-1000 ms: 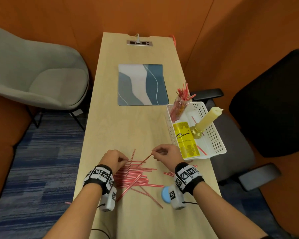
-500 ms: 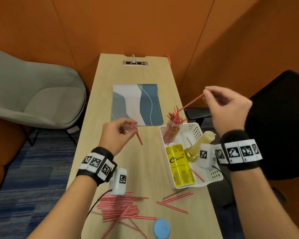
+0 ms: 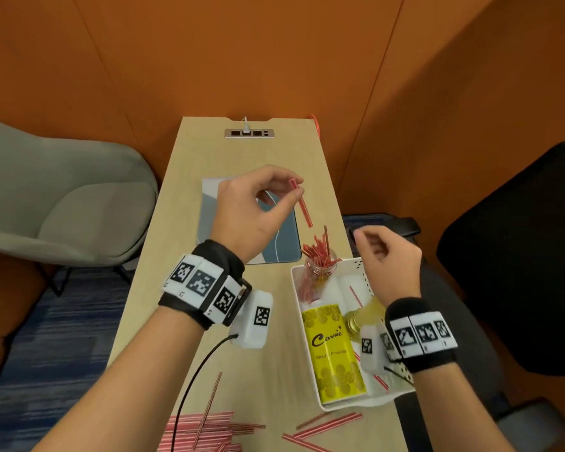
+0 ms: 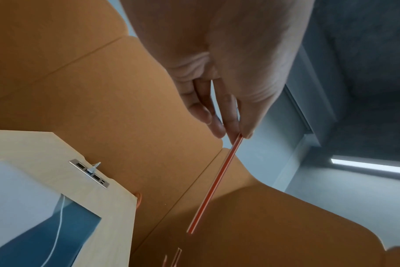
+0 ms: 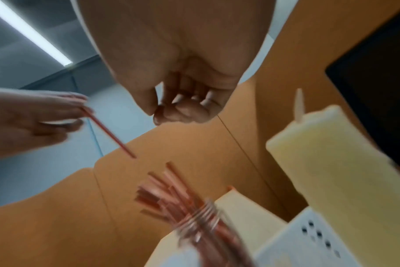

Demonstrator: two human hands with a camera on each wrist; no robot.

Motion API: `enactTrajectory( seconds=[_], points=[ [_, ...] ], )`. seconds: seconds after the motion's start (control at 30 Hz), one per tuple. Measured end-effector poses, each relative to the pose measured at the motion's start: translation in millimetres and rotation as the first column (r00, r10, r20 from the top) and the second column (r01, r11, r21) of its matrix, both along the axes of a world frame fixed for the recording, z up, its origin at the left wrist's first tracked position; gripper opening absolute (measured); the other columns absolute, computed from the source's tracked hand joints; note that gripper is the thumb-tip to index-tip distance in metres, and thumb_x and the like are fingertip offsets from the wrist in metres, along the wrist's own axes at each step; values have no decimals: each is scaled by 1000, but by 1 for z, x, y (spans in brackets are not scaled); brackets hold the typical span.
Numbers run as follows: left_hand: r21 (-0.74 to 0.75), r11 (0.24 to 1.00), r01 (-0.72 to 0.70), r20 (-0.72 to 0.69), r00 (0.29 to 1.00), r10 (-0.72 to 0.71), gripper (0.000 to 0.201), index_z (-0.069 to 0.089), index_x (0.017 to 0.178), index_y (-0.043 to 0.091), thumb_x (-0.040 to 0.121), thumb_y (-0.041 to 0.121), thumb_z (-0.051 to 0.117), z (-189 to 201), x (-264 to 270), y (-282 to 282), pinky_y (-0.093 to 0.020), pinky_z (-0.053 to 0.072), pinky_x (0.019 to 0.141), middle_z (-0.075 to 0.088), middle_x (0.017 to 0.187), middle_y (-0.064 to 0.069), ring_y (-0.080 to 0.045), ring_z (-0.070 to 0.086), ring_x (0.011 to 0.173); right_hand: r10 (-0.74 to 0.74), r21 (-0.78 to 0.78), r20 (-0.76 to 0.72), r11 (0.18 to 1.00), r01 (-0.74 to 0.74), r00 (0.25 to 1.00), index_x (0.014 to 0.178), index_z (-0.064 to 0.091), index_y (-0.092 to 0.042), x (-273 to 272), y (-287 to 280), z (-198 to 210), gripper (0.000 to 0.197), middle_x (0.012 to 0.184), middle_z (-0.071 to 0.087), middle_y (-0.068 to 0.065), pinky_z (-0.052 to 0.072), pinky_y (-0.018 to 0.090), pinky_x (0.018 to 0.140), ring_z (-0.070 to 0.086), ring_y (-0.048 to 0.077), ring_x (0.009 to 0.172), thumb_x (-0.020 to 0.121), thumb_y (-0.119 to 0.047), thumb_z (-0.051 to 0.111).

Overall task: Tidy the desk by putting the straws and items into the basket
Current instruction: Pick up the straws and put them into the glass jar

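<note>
My left hand [image 3: 296, 190] pinches one red straw [image 3: 302, 205] by its top end; the straw hangs just above and left of the glass jar [image 3: 317, 272] full of red straws. The pinch also shows in the left wrist view, left hand [image 4: 237, 133] on the straw [image 4: 215, 184]. The jar stands in the white basket [image 3: 366, 278] beside a yellow box [image 3: 333, 350] and a candle [image 5: 331, 171]. My right hand [image 3: 369, 246] hovers over the basket with loosely curled fingers [image 5: 183, 110] and holds nothing. A pile of straws [image 3: 209, 429] lies at the desk's near edge.
A few loose straws [image 3: 327, 422] lie in front of the basket. A blue and white mat [image 3: 287, 243] lies mid-desk, a socket strip [image 3: 249, 133] at the far end. A grey chair [image 3: 62, 197] stands left, a black office chair [image 3: 519, 256] right.
My right hand held a straw up high half a second ago; now it is lower over the basket and empty. My left hand has carried its straw right, towards the jar.
</note>
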State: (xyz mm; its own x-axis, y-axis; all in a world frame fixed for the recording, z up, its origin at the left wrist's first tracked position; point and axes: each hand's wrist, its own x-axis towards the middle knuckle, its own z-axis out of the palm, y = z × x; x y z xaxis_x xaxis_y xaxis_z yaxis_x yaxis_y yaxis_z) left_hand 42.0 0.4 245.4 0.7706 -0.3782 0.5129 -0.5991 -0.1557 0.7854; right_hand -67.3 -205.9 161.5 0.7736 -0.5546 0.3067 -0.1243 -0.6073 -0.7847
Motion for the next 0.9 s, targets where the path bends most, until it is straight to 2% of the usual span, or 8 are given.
enactTrajectory(
  seconds=[0.07, 0.17, 0.3, 0.4, 0.5, 0.6, 0.77, 0.9],
  points=[
    [34, 999, 28, 12, 1000, -28, 6, 75, 93, 18, 87, 18, 73, -1, 3, -18, -24, 54, 69, 74, 86, 10, -6, 70, 82, 30, 70, -5, 997, -29, 1000, 81, 70, -25, -23, 12, -5, 14, 64, 62, -5, 47, 19, 58, 54, 8, 59, 92, -31, 64],
    [119, 990, 78, 2, 997, -79, 8, 75, 95, 21, 87, 22, 72, -12, 5, -46, -25, 53, 69, 74, 83, 11, -6, 69, 82, 218, 184, -81, 962, -200, 973, 75, 70, -26, -54, 36, -21, 19, 58, 56, 3, 44, 34, 53, 47, 17, 52, 91, -35, 65],
    [324, 943, 82, -16, 997, -81, 13, 73, 98, 31, 86, 29, 72, -40, 7, -69, -21, 49, 71, 70, 75, 17, 4, 63, 77, 345, 236, -139, 922, -307, 928, 75, 69, -23, -78, 58, -47, 22, 54, 50, -3, 36, 20, 52, 40, 8, 50, 91, -38, 66],
    [461, 885, 63, -4, 998, -69, 28, 67, 110, 35, 82, 36, 74, -62, 8, -70, -28, 47, 82, 65, 89, 19, -1, 57, 83, 424, 257, -203, 893, -370, 882, 77, 70, -20, -85, 69, -55, 26, 54, 48, -11, 33, 15, 54, 41, 7, 51, 91, -41, 64],
    [453, 891, 38, 16, 999, -51, 37, 65, 115, 33, 81, 46, 73, -75, 3, -59, -24, 38, 82, 63, 103, 13, -8, 51, 91, 466, 252, -267, 879, -405, 844, 79, 71, -20, -87, 80, -60, 26, 62, 57, -8, 32, 13, 55, 47, 7, 54, 91, -42, 63],
    [379, 925, -18, 10, 1000, 15, 31, 68, 112, 29, 83, 40, 73, -79, -2, -33, -20, 37, 78, 64, 100, 9, -8, 52, 88, 482, 227, -348, 875, -427, 804, 73, 69, -20, -84, 94, -75, 25, 60, 58, -5, 35, 19, 55, 49, 8, 55, 89, -39, 65],
    [408, 907, -104, -188, 963, 195, 16, 70, 99, 26, 83, 24, 73, -120, -15, 48, -8, 38, 70, 66, 85, 9, 1, 52, 72, 594, 218, -558, 779, -588, 580, 93, 75, -22, -77, 147, -110, 12, 80, 70, -4, 49, 23, 75, 63, 12, 78, 85, -30, 69],
    [592, 797, -122, -369, 838, 402, 10, 74, 89, 27, 83, 19, 73, -173, -42, 126, -19, 46, 69, 67, 77, 9, -4, 57, 65, 558, 204, -708, 748, -632, 432, 101, 72, -23, -85, 192, -151, 24, 99, 65, -1, 49, 26, 80, 62, 17, 90, 81, -35, 74]
  ],
)
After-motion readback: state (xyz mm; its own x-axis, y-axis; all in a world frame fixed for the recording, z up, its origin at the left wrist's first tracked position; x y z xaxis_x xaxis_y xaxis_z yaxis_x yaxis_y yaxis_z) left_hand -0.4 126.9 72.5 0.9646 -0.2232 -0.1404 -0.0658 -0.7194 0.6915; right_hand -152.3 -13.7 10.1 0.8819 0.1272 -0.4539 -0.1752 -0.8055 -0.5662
